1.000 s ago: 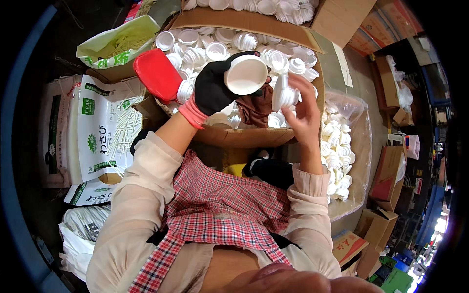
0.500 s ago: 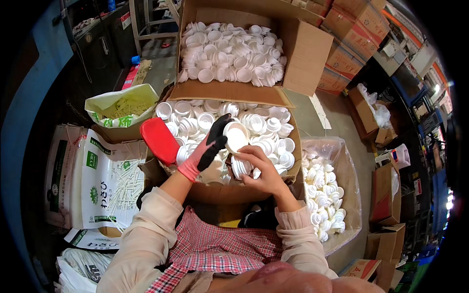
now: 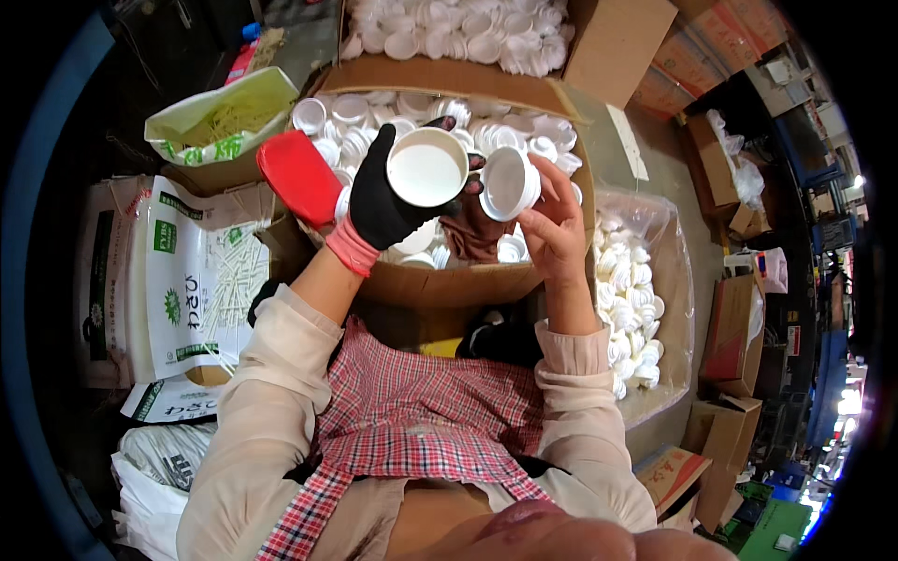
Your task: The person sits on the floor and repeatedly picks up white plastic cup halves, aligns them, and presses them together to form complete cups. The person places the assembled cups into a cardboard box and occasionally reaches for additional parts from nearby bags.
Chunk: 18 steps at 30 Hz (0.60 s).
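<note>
My left hand [image 3: 379, 192], in a black and pink glove, is wrapped round a white round cup [image 3: 427, 170] whose wide face is turned up towards me. Right beside it, my bare right hand [image 3: 556, 224] grips a second white cup [image 3: 506, 183] by its side, tilted with its mouth to the left. Both are held above a cardboard box [image 3: 421, 282] full of loose and nested white cups [image 3: 351, 110]. Between my hands, a brown crumpled cloth [image 3: 475, 239] lies among the cups.
A red rounded piece [image 3: 297, 176] leans at the box's left corner. Beyond stands another carton of white cups [image 3: 458, 33]. To the right is a plastic-lined box [image 3: 645, 397] of white pieces. At left are a sack of pale sticks [image 3: 245, 257] and a green-white bag [image 3: 178, 126].
My left hand has turned palm up, bringing its cup round to face me. The right hand has risen with a cup in its fingers. The whole view has shifted downward.
</note>
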### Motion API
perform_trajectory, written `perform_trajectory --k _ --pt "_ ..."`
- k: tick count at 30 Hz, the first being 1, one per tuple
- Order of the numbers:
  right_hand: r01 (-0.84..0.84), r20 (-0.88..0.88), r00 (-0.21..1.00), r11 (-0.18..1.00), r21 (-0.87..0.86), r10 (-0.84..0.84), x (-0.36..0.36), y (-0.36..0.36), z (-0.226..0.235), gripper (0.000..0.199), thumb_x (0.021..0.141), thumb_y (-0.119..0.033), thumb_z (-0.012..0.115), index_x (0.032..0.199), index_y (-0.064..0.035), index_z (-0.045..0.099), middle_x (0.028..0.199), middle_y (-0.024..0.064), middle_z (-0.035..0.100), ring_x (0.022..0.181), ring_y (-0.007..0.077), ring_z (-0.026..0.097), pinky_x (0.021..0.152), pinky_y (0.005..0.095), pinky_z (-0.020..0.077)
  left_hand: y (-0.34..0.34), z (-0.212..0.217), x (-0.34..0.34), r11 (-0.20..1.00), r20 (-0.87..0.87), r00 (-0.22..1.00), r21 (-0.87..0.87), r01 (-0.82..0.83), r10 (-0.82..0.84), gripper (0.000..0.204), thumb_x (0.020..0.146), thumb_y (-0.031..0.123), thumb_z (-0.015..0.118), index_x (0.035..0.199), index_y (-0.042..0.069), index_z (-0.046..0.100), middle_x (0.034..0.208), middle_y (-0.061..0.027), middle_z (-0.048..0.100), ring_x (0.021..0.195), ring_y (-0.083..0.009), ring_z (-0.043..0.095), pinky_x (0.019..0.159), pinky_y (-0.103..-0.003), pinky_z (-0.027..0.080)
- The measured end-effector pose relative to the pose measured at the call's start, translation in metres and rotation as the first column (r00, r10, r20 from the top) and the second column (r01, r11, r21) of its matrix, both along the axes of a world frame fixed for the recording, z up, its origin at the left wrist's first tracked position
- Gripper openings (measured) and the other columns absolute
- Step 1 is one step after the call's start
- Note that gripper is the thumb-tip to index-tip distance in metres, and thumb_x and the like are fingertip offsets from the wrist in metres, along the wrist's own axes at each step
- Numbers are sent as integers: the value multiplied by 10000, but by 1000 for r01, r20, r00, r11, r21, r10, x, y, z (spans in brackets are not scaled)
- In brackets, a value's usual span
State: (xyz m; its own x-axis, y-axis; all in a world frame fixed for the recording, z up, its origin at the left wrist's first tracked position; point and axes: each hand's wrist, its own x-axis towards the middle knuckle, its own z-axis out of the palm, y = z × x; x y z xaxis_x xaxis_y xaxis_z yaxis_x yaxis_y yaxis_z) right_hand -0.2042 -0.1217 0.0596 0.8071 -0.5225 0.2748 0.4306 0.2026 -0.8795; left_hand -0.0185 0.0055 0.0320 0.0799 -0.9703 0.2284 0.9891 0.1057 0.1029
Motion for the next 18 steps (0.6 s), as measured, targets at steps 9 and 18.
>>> perform_trajectory --k 9,18 --pt "95 -51 993 985 -141 -103 5 -5 -9 680 681 23 737 1305 -28 472 1282 129 518 1209 233 469 1020 377 377 -5 -7 3 1000 111 994 -31 0 3 663 974 538 260 1454 80 255 1391 -298 370 1222 -451 457 948 -484 467" --pt "46 -120 991 997 -60 -53 2 -9 -9 712 656 7 769 1300 -28 469 1294 115 494 1198 228 480 997 375 414 -9 -9 1 984 56 996 -162 79 -70 661 977 532 238 1444 64 264 1385 -303 374 1252 -464 421 1031 -496 390"
